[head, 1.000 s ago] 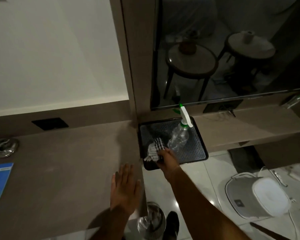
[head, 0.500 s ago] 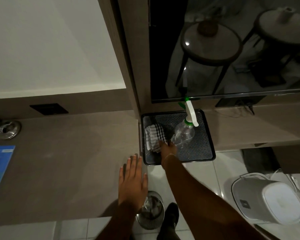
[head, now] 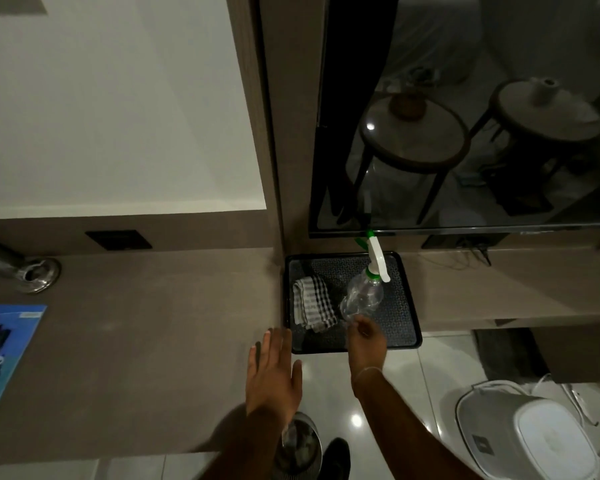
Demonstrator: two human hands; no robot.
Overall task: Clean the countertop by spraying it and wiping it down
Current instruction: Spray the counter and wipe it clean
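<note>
Spray bottle (head: 362,297): on the black tray (head: 406,327), nozzle at its far end.
Right hand (head: 366,339): touching the bottle's near end; whether the fingers clasp it cannot be told.
Checked cloth (head: 314,303): on the tray, just left of the bottle.
Left hand (head: 274,372): flat, fingers straight, at the countertop (head: 136,323)'s right edge.

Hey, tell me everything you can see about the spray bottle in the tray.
The spray bottle has a clear plastic body, a green collar and a white trigger head with a green nozzle. It sits in the black tray, right of the checked cloth, pose hard to judge from above. The right hand reaches its lower end; whether it grips is unclear.
</note>
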